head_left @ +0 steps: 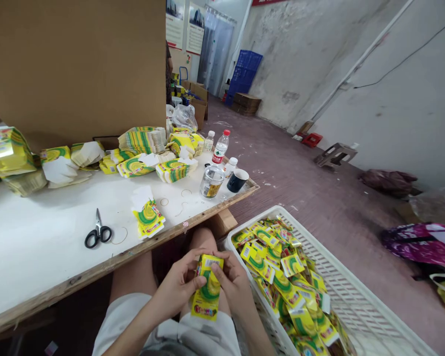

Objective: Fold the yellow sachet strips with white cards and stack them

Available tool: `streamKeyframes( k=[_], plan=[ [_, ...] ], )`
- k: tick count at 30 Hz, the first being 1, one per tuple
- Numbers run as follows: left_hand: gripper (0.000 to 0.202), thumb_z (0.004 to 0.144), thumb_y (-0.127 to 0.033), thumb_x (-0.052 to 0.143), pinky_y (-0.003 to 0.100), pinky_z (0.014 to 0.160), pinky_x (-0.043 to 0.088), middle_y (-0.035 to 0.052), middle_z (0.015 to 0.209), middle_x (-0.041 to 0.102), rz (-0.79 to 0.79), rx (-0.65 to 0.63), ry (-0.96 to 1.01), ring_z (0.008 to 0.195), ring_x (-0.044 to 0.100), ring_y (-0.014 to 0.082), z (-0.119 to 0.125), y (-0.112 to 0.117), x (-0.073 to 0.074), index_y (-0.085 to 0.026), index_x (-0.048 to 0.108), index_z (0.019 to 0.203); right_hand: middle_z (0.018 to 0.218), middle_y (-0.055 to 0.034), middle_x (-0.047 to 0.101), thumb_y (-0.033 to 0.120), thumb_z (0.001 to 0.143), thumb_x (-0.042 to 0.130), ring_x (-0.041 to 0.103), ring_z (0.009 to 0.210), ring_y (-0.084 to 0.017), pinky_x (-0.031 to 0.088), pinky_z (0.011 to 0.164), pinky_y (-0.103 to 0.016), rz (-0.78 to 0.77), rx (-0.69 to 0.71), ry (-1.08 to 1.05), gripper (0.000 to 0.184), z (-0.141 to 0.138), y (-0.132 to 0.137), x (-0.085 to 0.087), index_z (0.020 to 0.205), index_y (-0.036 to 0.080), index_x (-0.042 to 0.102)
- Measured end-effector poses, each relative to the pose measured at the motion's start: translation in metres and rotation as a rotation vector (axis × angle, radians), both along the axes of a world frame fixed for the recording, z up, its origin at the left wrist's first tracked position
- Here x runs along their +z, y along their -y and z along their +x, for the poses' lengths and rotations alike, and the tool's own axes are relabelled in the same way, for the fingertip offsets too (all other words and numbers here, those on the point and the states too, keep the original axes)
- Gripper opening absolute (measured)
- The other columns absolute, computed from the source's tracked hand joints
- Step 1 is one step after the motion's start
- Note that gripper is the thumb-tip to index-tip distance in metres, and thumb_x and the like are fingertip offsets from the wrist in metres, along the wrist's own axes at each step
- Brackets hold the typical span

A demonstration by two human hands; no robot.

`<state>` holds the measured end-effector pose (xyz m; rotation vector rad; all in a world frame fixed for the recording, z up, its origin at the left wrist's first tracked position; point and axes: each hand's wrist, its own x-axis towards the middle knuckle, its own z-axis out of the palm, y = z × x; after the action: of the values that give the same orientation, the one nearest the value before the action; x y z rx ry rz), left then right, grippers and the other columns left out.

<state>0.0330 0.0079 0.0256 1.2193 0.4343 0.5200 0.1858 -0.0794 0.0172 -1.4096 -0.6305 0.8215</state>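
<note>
The left hand [178,289] and right hand [234,286] are bare, as are the forearms [144,326]. Pale grey shorts [123,320] cover the lap, thighs [133,279] bare beyond them.

I see a packet bundle [206,294]: glossy yellow sachets with green swirl print, stacked flat, with a white barcode patch at the top end. It stands upright, slightly tilted, near centre, pinched between left hand [178,287] and right hand [236,284]. Its lower end hangs free.
</note>
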Motion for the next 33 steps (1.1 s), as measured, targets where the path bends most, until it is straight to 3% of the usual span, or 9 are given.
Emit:
streamKeyframes(
  k=[5, 8, 10, 13, 17, 23, 27, 31, 33],
  plan=[
    [0.049, 0.09, -0.028, 0.058, 0.056, 0.117, 0.028, 0.0163, 0.147, 0.052, 0.699, 0.5, -0.363, 0.14, 0.043, 0.0333, -0.022, -0.044, -0.023, -0.022, 0.05, 0.138, 0.072, 0.0043, 0.069, 0.061, 0.067, 0.076, 0.066, 0.063, -0.016, 0.053, 0.059, -0.028, 0.035, -0.495, -0.082, 0.049, 0.071, 0.004, -0.013, 0.095, 0.025, 0.058],
    [0.061, 0.088, -0.034, 0.06, 0.069, 0.116, 0.017, 0.0232, 0.155, 0.04, 1.003, 0.635, -0.689, 0.149, 0.023, 0.0407, -0.047, -0.08, -0.042, -0.014, 0.044, 0.143, 0.077, 0.0007, 0.073, 0.054, 0.056, 0.086, 0.07, 0.065, -0.019, 0.054, 0.059, -0.03, -0.013, -0.502, -0.151, 0.052, 0.089, 0.005, -0.021, 0.089, 0.024, 0.059],
    [0.054, 0.089, -0.033, 0.058, 0.067, 0.113, 0.028, 0.0229, 0.15, 0.048, 1.068, 0.571, -0.813, 0.144, 0.035, 0.0404, -0.059, -0.095, -0.054, -0.013, 0.05, 0.138, 0.08, -0.0041, 0.077, 0.048, 0.052, 0.09, 0.071, 0.064, -0.021, 0.054, 0.056, -0.031, -0.058, -0.412, -0.199, 0.052, 0.077, 0.002, -0.03, 0.088, 0.021, 0.065],
    [0.037, 0.093, -0.031, 0.05, 0.053, 0.105, 0.048, 0.0178, 0.138, 0.063, 1.088, 0.513, -0.84, 0.13, 0.056, 0.0349, -0.069, -0.104, -0.062, -0.015, 0.064, 0.123, 0.082, -0.0068, 0.078, 0.048, 0.056, 0.088, 0.069, 0.061, -0.018, 0.052, 0.056, -0.029, -0.08, -0.286, -0.234, 0.049, 0.043, -0.008, -0.043, 0.09, 0.018, 0.072],
    [0.035, 0.092, -0.034, 0.053, 0.048, 0.104, 0.05, 0.0135, 0.133, 0.067, 1.127, 0.496, -0.822, 0.125, 0.061, 0.0322, -0.075, -0.104, -0.062, -0.018, 0.069, 0.118, 0.076, -0.0055, 0.076, 0.053, 0.06, 0.085, 0.063, 0.056, -0.014, 0.047, 0.053, -0.025, -0.071, -0.178, -0.232, 0.047, 0.011, -0.026, -0.049, 0.087, 0.016, 0.074],
    [0.031, 0.092, -0.034, 0.053, 0.044, 0.099, 0.056, 0.0075, 0.12, 0.075, 1.136, 0.515, -0.706, 0.113, 0.07, 0.0289, -0.079, -0.089, -0.059, -0.023, 0.075, 0.111, 0.073, -0.0057, 0.075, 0.055, 0.066, 0.081, 0.06, 0.054, -0.013, 0.044, 0.051, -0.024, -0.056, -0.039, -0.202, 0.044, -0.02, -0.052, -0.037, 0.085, 0.016, 0.074],
    [0.029, 0.094, -0.023, 0.053, 0.04, 0.099, 0.056, 0.0073, 0.116, 0.077, 1.121, 0.65, -0.347, 0.108, 0.072, 0.026, -0.075, -0.06, -0.041, -0.024, 0.076, 0.111, 0.079, -0.006, 0.075, 0.055, 0.074, 0.075, 0.061, 0.058, -0.014, 0.042, 0.049, -0.023, -0.026, 0.034, -0.188, 0.043, -0.035, -0.067, -0.02, 0.093, 0.017, 0.076],
    [0.027, 0.09, -0.018, 0.06, 0.039, 0.102, 0.055, 0.0053, 0.115, 0.078, 0.936, 0.412, -0.04, 0.116, 0.068, 0.0269, -0.061, -0.025, -0.024, -0.03, 0.078, 0.107, 0.078, -0.0037, 0.075, 0.044, 0.069, 0.082, 0.067, 0.069, -0.018, 0.051, 0.066, -0.029, 0.042, 0.094, -0.207, 0.036, -0.035, -0.068, -0.004, 0.092, 0.018, 0.074],
    [0.029, 0.088, -0.023, 0.065, 0.043, 0.114, 0.043, 0.0055, 0.131, 0.07, 0.72, 0.497, -0.036, 0.132, 0.055, 0.0288, -0.053, -0.015, -0.022, -0.031, 0.075, 0.115, 0.083, -0.0025, 0.075, 0.042, 0.07, 0.081, 0.068, 0.077, -0.018, 0.052, 0.075, -0.03, 0.073, 0.064, -0.206, 0.035, -0.034, -0.061, -0.002, 0.095, 0.02, 0.07]
  ],
)
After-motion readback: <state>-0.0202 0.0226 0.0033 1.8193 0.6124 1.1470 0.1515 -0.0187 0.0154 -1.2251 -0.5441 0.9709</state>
